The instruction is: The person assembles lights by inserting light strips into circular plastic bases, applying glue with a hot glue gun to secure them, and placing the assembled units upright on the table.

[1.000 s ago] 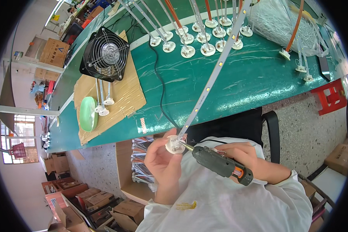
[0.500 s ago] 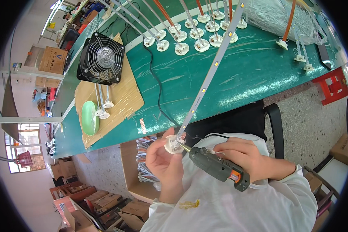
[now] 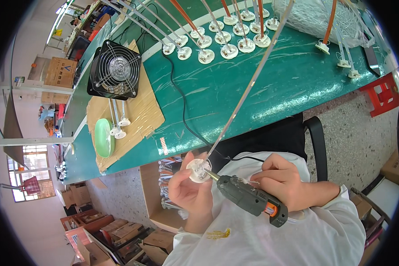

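2 hands (image 3: 235,188), glue gun (image 3: 248,200), white disc (image 3: 198,170)

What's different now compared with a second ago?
Hardly anything. The left hand still holds the white round base of the long clear rod, and the right hand still keeps the glue gun tip against it. The fan is unmoved.

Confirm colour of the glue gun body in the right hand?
Dark grey-black glue gun with an orange band near its rear, held in the right hand; head view.
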The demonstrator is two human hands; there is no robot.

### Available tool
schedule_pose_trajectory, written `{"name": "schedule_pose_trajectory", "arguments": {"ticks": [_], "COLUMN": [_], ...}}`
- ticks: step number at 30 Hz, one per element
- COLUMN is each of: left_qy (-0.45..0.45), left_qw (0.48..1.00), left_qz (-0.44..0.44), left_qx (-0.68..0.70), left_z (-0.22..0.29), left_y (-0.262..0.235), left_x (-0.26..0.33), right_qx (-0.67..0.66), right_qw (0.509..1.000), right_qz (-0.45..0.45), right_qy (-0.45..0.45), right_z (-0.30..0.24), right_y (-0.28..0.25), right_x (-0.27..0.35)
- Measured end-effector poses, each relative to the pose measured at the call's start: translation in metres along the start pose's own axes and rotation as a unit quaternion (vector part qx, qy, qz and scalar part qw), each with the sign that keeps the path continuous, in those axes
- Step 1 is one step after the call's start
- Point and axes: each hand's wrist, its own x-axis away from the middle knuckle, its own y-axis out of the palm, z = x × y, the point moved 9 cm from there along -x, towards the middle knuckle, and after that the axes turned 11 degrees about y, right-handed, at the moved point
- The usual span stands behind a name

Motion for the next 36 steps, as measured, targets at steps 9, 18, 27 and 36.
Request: {"name": "schedule_pose_trajectory", "arguments": {"ticks": [9, 18, 27, 36], "left_qy": [-0.003, -0.010, 0.015, 0.062], "left_qw": [0.998, 0.998, 1.000, 0.996], "left_qz": [0.008, 0.019, -0.013, -0.036], "left_qx": [-0.066, -0.061, -0.017, -0.056], "left_z": [0.0023, 0.0012, 0.0049, 0.0095], "left_y": [-0.0009, -0.0016, 0.0028, 0.0037], "left_x": [0.0030, 0.0006, -0.0002, 0.0007], "right_qx": [-0.030, -0.047, -0.052, -0.050], "right_qw": [0.999, 0.999, 0.999, 0.999], "right_qz": [-0.019, -0.009, -0.010, -0.010], "right_qy": [0.012, 0.005, 0.004, 0.013], "right_z": [0.0010, -0.0012, -0.0001, 0.0010], "right_y": [-0.0013, -0.0034, -0.0017, -0.0011], "right_x": [-0.0009, -0.0028, -0.0017, -0.0011]}}
